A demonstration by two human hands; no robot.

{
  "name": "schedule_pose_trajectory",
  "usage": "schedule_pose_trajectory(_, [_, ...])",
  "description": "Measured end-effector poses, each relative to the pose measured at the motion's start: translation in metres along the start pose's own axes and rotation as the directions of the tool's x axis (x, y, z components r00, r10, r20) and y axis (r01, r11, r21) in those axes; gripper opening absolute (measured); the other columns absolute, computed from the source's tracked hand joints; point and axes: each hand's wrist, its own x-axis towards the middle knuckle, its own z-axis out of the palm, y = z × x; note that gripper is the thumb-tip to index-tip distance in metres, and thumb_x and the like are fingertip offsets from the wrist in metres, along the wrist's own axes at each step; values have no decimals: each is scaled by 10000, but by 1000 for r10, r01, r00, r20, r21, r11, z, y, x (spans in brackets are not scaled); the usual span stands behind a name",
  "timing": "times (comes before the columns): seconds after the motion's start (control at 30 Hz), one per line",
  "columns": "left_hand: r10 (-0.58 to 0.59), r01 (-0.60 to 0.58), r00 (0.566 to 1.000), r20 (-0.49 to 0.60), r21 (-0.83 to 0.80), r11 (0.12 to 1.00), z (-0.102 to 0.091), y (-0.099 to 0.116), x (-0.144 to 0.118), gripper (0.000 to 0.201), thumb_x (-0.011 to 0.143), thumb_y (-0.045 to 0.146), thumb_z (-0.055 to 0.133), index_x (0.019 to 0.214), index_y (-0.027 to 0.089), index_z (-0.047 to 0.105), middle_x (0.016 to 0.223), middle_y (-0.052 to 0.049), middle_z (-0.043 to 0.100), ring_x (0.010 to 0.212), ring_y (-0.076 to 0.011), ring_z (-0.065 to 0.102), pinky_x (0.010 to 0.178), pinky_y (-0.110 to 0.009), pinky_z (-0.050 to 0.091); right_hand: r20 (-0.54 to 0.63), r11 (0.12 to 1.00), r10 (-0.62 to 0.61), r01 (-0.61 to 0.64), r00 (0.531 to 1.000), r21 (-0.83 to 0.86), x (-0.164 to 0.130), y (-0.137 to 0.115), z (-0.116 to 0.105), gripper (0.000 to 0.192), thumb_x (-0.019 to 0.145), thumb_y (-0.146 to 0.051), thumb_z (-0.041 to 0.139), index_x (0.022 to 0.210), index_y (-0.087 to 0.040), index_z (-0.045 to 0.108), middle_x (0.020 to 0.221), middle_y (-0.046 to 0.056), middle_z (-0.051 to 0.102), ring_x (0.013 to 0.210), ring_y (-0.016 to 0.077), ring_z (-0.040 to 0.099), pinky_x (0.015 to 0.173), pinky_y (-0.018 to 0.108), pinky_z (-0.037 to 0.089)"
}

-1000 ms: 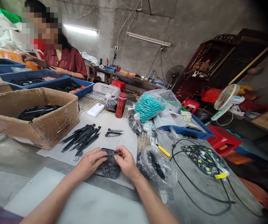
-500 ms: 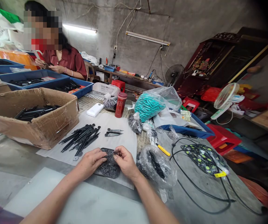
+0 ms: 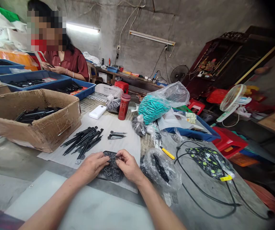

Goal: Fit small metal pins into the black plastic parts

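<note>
My left hand (image 3: 94, 164) and my right hand (image 3: 128, 166) face each other over a small dark tray (image 3: 110, 181) heaped with small grey metal pins or screws (image 3: 112, 172). Fingers and thumb are pinched together on both hands. Something small and dark shows at the fingertips, too small to name. Beyond the left hand lies a loose pile of long black plastic pieces (image 3: 85, 140). A few similar pieces with thin metal tips (image 3: 116, 135) are set apart to its right. Tray and pieces rest on a white sheet (image 3: 130, 140).
A cardboard box (image 3: 44, 134) of black pieces stands at left, near blue trays (image 3: 87, 92). A red tumbler (image 3: 124, 107), white power bank (image 3: 97, 112), bag of teal pieces (image 3: 153, 108), yellow-handled knife (image 3: 168, 153) and black cable (image 3: 182, 188) surround the sheet. Across sits a co-worker (image 3: 77, 64).
My hands stay over the tray, their fingertips shifting only slightly. The co-worker's hands have moved a little. The other things lie as before.
</note>
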Motion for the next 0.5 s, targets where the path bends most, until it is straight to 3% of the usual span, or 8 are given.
schedule_pose_trajectory(0.23, [43, -43, 999, 22, 26, 999, 0, 1, 0, 240, 858, 263, 369, 876, 203, 601, 661, -1, 475, 610, -115, 449, 568, -215, 344, 45, 999, -13, 15, 999, -48, -2, -5, 0, 127, 721, -154, 464, 838, -192, 490, 600, -59, 381, 549, 85, 351, 524, 205, 304])
schedule_pose_trajectory(0.43, [-45, 51, 998, 54, -111, 992, 0, 4, 1, 243, 866, 257, 357, 858, 188, 590, 673, 1, 460, 623, -103, 467, 571, -192, 364, 17, 978, 55, -57, 998, 200, 1, -1, 2, 121, 727, -242, 487, 835, -190, 466, 628, -45, 410, 563, 88, 399, 554, 213, 339])
schedule_pose_trajectory(0.5, [-66, 74, 996, 59, -132, 989, -1, 5, 1, 239, 862, 258, 363, 863, 187, 591, 678, 0, 464, 628, -104, 472, 578, -195, 373, -1, 978, 73, -71, 997, 198, 2, -1, 2, 109, 729, -264, 485, 801, -182, 473, 602, -48, 391, 537, 85, 373, 525, 211, 319])
